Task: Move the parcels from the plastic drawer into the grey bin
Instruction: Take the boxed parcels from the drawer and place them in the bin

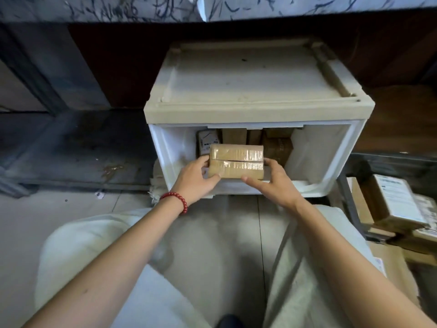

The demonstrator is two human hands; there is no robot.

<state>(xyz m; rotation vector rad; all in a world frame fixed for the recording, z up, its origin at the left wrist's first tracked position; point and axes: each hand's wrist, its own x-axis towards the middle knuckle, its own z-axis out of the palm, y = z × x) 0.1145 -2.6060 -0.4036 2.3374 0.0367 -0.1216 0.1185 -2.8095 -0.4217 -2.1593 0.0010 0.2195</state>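
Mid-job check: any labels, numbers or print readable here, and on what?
Nothing can be read.
Tape print on the held parcel, gripped by left hand and right hand: blurred.
Label on the back parcel in the drawer: blurred.
Label on the top parcel in the grey bin: blurred.
Paper scrap on the floor: too small.

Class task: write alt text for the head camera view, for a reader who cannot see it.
The left hand and right hand grip a taped brown parcel at the front of an open white plastic drawer, with more parcels behind it. At the right, a grey bin holds labelled boxes.
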